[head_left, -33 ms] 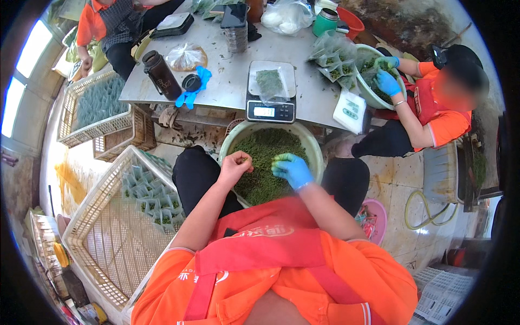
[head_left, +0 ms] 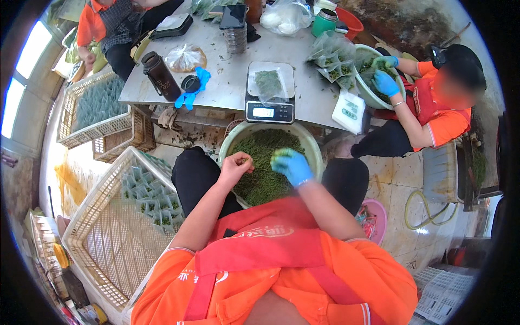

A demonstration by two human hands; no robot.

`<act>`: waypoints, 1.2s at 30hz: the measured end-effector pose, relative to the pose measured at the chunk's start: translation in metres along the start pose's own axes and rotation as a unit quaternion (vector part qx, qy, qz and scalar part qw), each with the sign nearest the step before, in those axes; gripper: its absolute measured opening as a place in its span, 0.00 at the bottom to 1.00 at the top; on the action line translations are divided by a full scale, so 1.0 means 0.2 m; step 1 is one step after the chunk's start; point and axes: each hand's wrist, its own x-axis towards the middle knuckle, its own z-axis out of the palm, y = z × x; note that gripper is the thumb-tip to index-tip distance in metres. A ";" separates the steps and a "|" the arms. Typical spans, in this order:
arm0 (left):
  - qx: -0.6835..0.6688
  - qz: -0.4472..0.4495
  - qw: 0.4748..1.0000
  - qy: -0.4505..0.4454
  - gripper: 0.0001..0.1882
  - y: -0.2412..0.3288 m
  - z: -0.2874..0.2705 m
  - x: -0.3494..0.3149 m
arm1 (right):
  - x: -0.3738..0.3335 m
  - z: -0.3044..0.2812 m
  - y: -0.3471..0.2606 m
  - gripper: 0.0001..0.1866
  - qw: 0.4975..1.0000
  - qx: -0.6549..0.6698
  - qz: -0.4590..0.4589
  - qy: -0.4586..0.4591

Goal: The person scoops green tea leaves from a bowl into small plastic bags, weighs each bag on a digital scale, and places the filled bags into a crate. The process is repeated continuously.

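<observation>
Between my knees stands a wide pale green tub [head_left: 316, 149] heaped with small green berries [head_left: 260, 187] that look like green peppercorns. My left hand [head_left: 235, 167] is bare and hovers over the left part of the heap, thumb and fingers pinched together. What it pinches is too small to make out. Over the right part is my right hand [head_left: 293, 167] in a blue glove, its fingers curled and slightly blurred. Yellow-green shows at its fingertips, but I cannot tell what it holds. The hands are apart.
A digital scale [head_left: 270, 110] bearing a filled clear bag [head_left: 268, 84] sits at the table's [head_left: 222, 92] near edge. Left are a dark flask [head_left: 161, 76] and a crate [head_left: 103, 238] of bags. A co-worker's gloved hands [head_left: 385, 82] work in another tub [head_left: 364, 93]; another person sits far left.
My right hand has shifted very slightly and its fingertips are more blurred. My left hand stays nearly in place, still pinched. The co-worker's gloved hands on the right have moved a little.
</observation>
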 end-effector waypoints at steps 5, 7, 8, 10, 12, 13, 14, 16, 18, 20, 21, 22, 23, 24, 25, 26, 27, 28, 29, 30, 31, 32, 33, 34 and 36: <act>0.002 -0.014 0.999 -0.037 0.07 -0.05 0.04 0.00 | 0.29 0.20 -0.32 0.19 0.966 0.217 -0.117 -0.074; 0.008 -0.006 0.999 -0.031 0.07 -0.03 0.03 -0.01 | 0.28 0.21 -0.35 0.19 0.980 0.146 -0.118 -0.060; 0.001 -0.004 0.999 -0.033 0.07 -0.02 0.01 -0.01 | 0.25 0.18 -0.31 0.19 0.989 0.078 -0.117 -0.045; -0.024 -0.010 0.999 -0.037 0.07 -0.03 0.00 -0.04 | 0.16 0.12 -0.19 0.16 0.991 -0.090 -0.099 -0.010; -0.037 -0.013 0.998 -0.057 0.07 -0.03 0.01 -0.03 | 0.09 0.11 -0.09 0.15 0.950 -0.290 -0.115 -0.021; -0.048 -0.021 0.996 -0.067 0.07 0.00 0.02 -0.03 | 0.11 0.05 0.01 0.16 0.924 -0.320 -0.200 -0.067; -0.059 -0.028 0.995 -0.077 0.07 0.02 0.04 -0.03 | 0.14 0.00 0.09 0.16 0.888 -0.346 -0.282 -0.112; -0.055 -0.010 0.996 -0.074 0.08 0.00 0.04 -0.01 | 0.06 0.06 0.06 0.12 0.952 -0.269 -0.090 -0.110; -0.010 -0.009 0.998 -0.062 0.08 -0.01 0.04 -0.01 | 0.07 0.05 0.07 0.08 0.953 -0.269 -0.073 -0.115; 0.022 0.009 0.999 -0.025 0.07 -0.04 0.06 -0.02 | 0.06 0.06 0.07 0.05 0.944 -0.303 -0.072 -0.111; 0.039 0.018 0.999 -0.006 0.07 -0.03 0.07 -0.03 | 0.05 0.06 0.07 0.05 0.942 -0.312 -0.067 -0.108; 0.136 0.038 0.990 0.018 0.07 -0.01 0.07 -0.04 | 0.05 0.06 0.08 0.05 0.939 -0.320 -0.062 -0.105; 0.231 0.056 0.970 0.042 0.07 0.01 0.08 -0.06 | 0.04 0.07 0.10 0.05 0.930 -0.342 -0.086 -0.099; 0.326 0.076 0.940 0.066 0.07 0.04 0.08 -0.08 | 0.04 0.09 0.13 0.05 0.920 -0.363 -0.112 -0.096; 0.306 0.086 0.943 0.099 0.07 0.01 0.08 -0.07 | 0.03 0.09 0.15 0.05 0.909 -0.383 -0.138 -0.091; 0.314 0.091 0.939 0.105 0.07 0.02 0.09 -0.08 | 0.05 0.09 0.16 0.05 0.906 -0.390 -0.144 -0.083; 0.322 0.097 0.935 0.111 0.06 0.03 0.10 -0.08 | 0.05 0.10 0.16 0.04 0.902 -0.398 -0.149 -0.073; 0.329 0.103 0.931 0.117 0.06 0.03 0.10 -0.09 | 0.05 0.10 0.16 0.04 0.899 -0.405 -0.155 -0.064; 0.374 0.182 0.904 0.102 0.05 0.04 0.10 -0.09 | 0.05 0.09 0.14 0.04 0.902 -0.412 -0.120 -0.046; 0.414 0.260 0.868 0.083 0.05 0.05 0.11 -0.09 | 0.08 0.05 0.17 0.04 0.894 -0.424 -0.144 -0.023; 0.448 0.337 0.826 0.062 0.05 0.07 0.12 -0.09 | 0.12 -0.02 0.20 0.03 0.884 -0.436 -0.166 0.003; 0.429 0.361 0.828 0.019 0.06 0.10 0.13 -0.10 | 0.15 -0.09 0.23 0.03 0.874 -0.448 -0.189 0.028; 0.441 0.368 0.819 0.002 0.06 0.08 0.11 -0.11 | 0.12 -0.08 0.18 0.03 0.906 -0.407 -0.113 0.038; 0.452 0.375 0.809 -0.018 0.07 0.08 0.10 -0.11 | 0.09 -0.09 0.16 0.04 0.921 -0.383 -0.061 0.036; 0.454 0.330 0.827 -0.027 0.08 0.09 0.09 -0.09 | 0.05 -0.12 0.12 0.08 0.917 -0.392 0.007 -0.073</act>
